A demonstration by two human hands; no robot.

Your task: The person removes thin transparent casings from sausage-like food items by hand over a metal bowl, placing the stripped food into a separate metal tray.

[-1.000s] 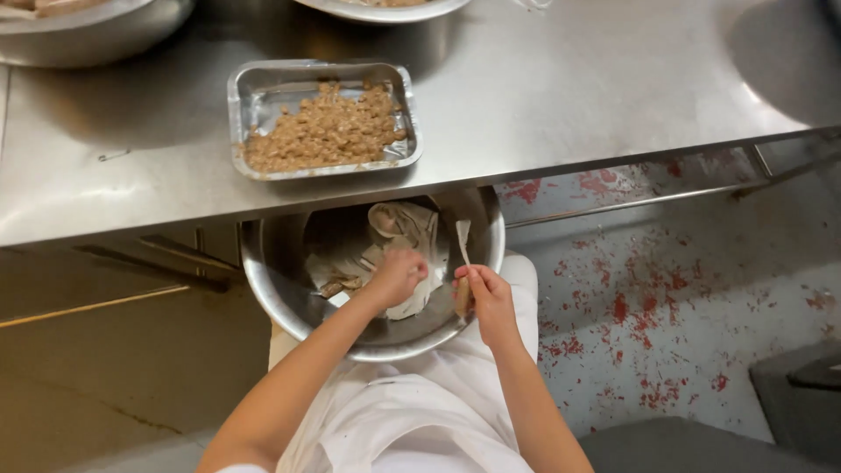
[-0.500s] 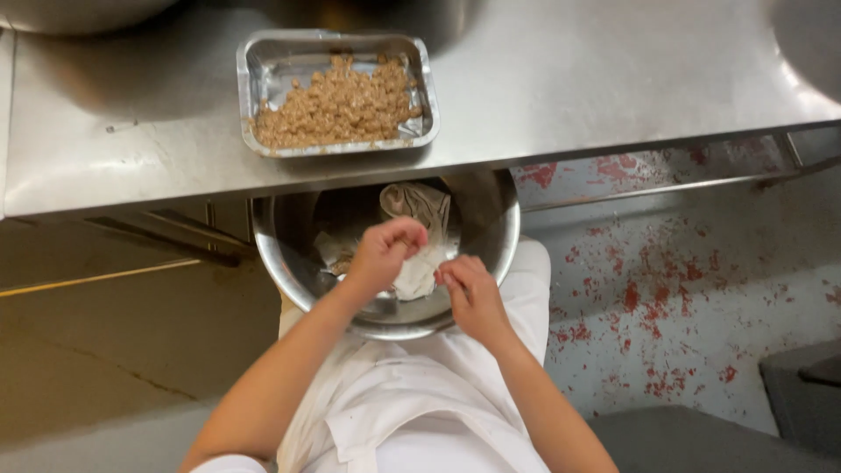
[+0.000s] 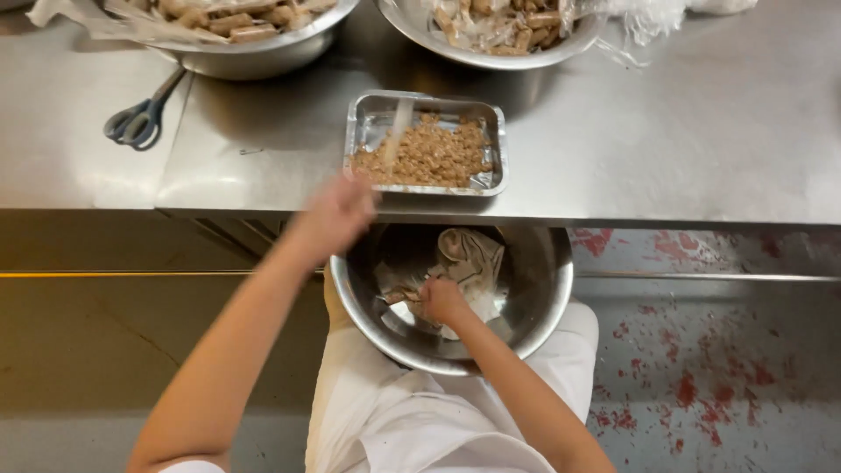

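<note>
Steel surface [image 3: 666, 131] carries a foil tray [image 3: 427, 144] of crumbled filling at twelve o'clock. Left hand [image 3: 335, 213], blurred, grip unclear, nears it; right hand [image 3: 442, 299] clenches wrappers [image 3: 469, 263] in the lap bowl [image 3: 534, 324]. Best drop pieces squarely over the tray.

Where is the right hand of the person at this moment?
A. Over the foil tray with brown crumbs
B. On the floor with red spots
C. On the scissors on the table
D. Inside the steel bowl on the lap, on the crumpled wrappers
D: the right hand is down inside the steel bowl and rests on the crumpled wrappers, while the left hand is up near the foil tray.
</note>
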